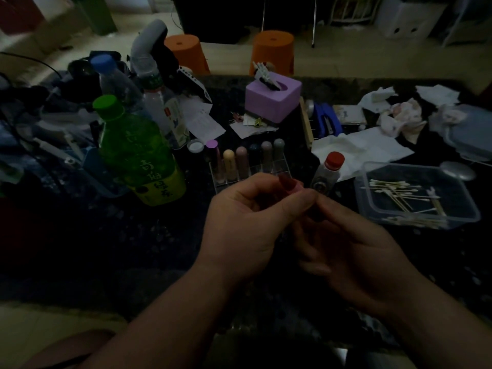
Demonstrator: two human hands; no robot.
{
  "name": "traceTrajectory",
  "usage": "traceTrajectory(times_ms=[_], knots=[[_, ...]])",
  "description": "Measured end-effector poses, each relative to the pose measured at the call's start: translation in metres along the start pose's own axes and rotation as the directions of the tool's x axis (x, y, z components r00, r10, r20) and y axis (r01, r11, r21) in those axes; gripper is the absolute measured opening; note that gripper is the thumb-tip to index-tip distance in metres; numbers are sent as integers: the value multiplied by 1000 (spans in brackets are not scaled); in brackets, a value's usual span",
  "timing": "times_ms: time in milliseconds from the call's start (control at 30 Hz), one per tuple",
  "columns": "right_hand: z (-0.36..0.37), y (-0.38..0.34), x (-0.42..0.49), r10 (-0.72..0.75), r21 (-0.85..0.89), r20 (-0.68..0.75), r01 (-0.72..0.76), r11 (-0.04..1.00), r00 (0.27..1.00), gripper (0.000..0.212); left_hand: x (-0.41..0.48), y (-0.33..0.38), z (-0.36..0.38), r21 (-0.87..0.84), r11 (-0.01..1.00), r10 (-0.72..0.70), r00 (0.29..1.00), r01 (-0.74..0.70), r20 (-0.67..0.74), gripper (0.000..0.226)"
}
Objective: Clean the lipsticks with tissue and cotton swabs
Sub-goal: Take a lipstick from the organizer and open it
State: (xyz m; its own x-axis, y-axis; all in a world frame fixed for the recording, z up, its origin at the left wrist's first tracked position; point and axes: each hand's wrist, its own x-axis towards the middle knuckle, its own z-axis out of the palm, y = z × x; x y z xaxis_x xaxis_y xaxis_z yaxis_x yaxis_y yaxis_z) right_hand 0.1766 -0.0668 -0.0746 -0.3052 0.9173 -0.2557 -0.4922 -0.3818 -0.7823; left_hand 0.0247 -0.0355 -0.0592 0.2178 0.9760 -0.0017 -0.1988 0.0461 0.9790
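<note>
While hands (239, 222) (354, 249) pinch lipstick (291, 184), rack (277, 167), red-capped bottle (326, 174) stand just behind.

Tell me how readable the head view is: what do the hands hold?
Head view: dim, edges bent by the wide lens. The left hand grips a lipstick, red tip barely visible; the right hand, grip lost in shadow; cotton swabs read clearly.
</note>
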Motion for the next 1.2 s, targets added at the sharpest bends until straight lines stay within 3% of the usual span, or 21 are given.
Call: traceTrajectory(times_ms=[67, 167, 267, 367, 467, 533, 633, 767, 933, 1000, 1200], knots=[[-2, 0, -1, -140, -278, -93, 110, 954, 986, 31, 0, -1, -1, 70, 998, 8, 1000, -6, -17, 21], [-5, 0, -1, -391, -643, -54, 268, 718, 919, 20, 1, -4, -3, 149, 989, 7, 1000, -5, -11, 25], [-8, 0, 1, -499, -787, 46, 339, 515, 865, 17, 0, -7, -2, 185, 982, -51, 998, 46, 24, 27], [-11, -4, 0, -506, -842, 29, 294, 452, 862, 17, 2, -7, -6, 262, 960, -120, 990, 96, 79, 36], [-18, -12, 0, -515, -863, -118, 168, 476, 849, 9, 10, 0, -16, 370, 909, -216, 976, 191, 28, 70], [-28, -15, 2, -501, -847, -249, 64, 528, 829, 5, 15, 0, -24, 371, 897, -236, 970, 241, -59, 56], [-40, -14, 6, -429, -855, -317, -59, 516, 846, 7, 20, -12, -36, 572, 779, -224, 966, 257, -130, 23], [-48, -4, 9, -298, -851, -358, -178, 494, 885, 12, 18, -32, -34, 846, 506, -266, 963, 167, -31, 33], [-51, 4, 12, -254, -865, -350, -207, 457, 902, 16, 18, -60, -26, 937, 348, -304, 946, -4, 116, 45], [-50, 5, 11, -241, -868, -341, -207, 450, 909, 16, 19, -68, -26, 950, 311, -289, 950, -23, 117, 37], [-53, 5, 8, -234, -875, -326, -199, 442, 916, 12, 26, -75, -30, 943, 331, -251, 966, 23, 64, 22]])
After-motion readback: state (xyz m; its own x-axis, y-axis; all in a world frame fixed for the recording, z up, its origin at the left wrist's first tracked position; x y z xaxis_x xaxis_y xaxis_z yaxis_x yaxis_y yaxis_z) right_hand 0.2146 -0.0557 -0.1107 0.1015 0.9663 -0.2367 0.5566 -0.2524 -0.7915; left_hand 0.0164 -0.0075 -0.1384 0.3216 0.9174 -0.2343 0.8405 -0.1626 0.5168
